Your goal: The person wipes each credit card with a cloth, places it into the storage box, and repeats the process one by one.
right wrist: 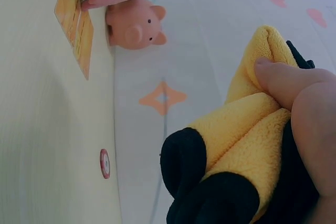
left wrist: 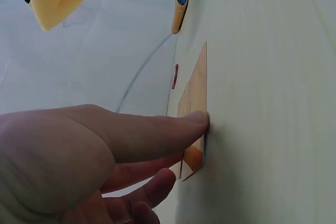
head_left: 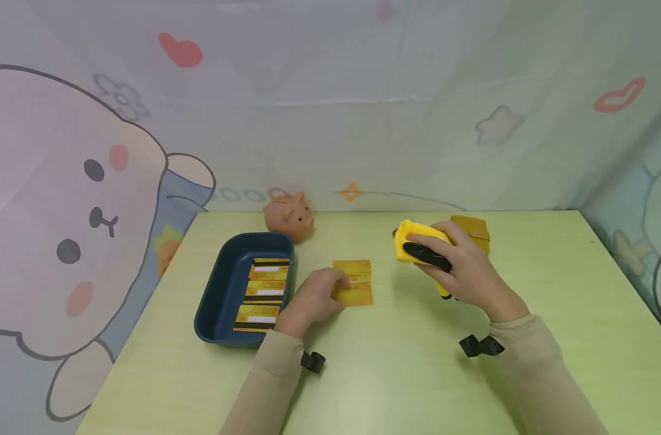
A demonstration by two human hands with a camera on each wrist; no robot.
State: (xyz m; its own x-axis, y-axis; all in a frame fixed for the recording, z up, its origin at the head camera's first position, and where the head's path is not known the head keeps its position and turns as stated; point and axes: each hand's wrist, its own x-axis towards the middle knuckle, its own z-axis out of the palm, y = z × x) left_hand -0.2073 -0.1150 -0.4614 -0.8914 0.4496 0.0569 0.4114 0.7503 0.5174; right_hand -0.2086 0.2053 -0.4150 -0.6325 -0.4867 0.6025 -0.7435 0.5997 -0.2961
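My left hand (head_left: 315,297) is at the left end of the lower of two gold cards (head_left: 357,295) lying on the table. Its thumb and a finger grip that card at its edges. Just beyond lies the upper gold card (head_left: 352,266), apparently touching it or nearly so. My right hand (head_left: 468,266) grips a folded, fuzzy yellow cloth with black parts (right wrist: 247,124), raised above the table to the right of the cards. In the left wrist view, the thumb hides part of the lower card.
A blue tray (head_left: 209,314) holding three gold cards (head_left: 256,314) stands at the left. Behind it sits a pink piggy bank (head_left: 287,217). A mustard wallet (head_left: 474,229) lies beyond my right hand. A small red-rimmed disc (right wrist: 105,163) lies near the table's back edge.
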